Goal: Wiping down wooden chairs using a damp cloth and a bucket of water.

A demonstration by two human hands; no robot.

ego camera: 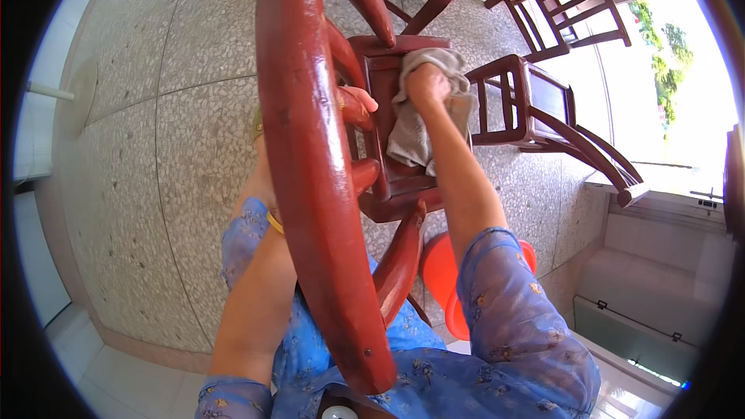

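A red-brown wooden chair (308, 157) stands close before me, its thick top rail crossing the head view from top to bottom. My right hand (429, 84) presses a grey-beige cloth (410, 137) against the chair's seat (384, 84). Part of the cloth bunches around the fingers and the rest spreads over the seat. Most of my left hand (365, 99) is hidden behind the top rail. Its visible fingers curl around a slat of the backrest. A yellow bangle (275, 223) circles the left wrist.
An orange-red plastic bucket or basin (439, 270) stands on the speckled terrazzo floor (204, 145), partly behind my right arm. More wooden chairs (550, 102) stand beyond the seat, towards a bright opening at right. A pole on a round base (84, 96) is at left.
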